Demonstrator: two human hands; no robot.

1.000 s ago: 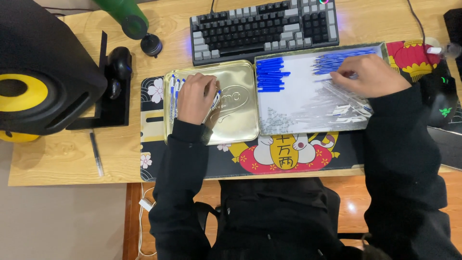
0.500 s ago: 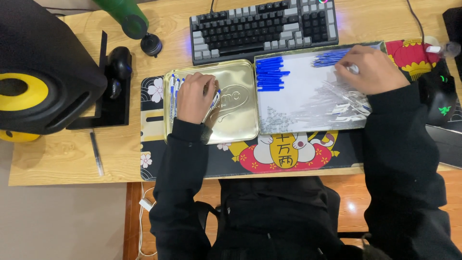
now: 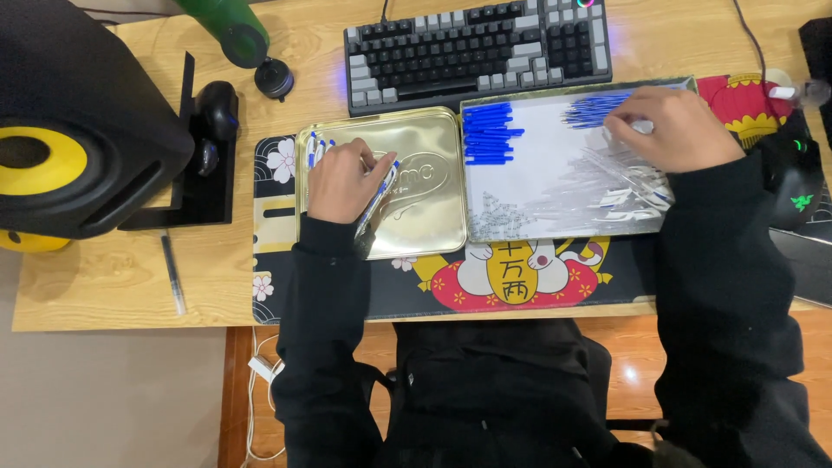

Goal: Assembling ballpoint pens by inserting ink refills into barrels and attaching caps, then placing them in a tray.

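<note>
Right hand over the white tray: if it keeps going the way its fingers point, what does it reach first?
The right hand points left across the white tray. First in line are probably the loose blue refills at its fingertips, then the row of blue caps; height above them is unclear.

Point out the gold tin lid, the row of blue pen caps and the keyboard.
gold tin lid (image 3: 433, 204): head view, bare embossed middle.
row of blue pen caps (image 3: 487, 134): head view, middle of the stack.
keyboard (image 3: 477, 48): head view, centre of the keys.
</note>
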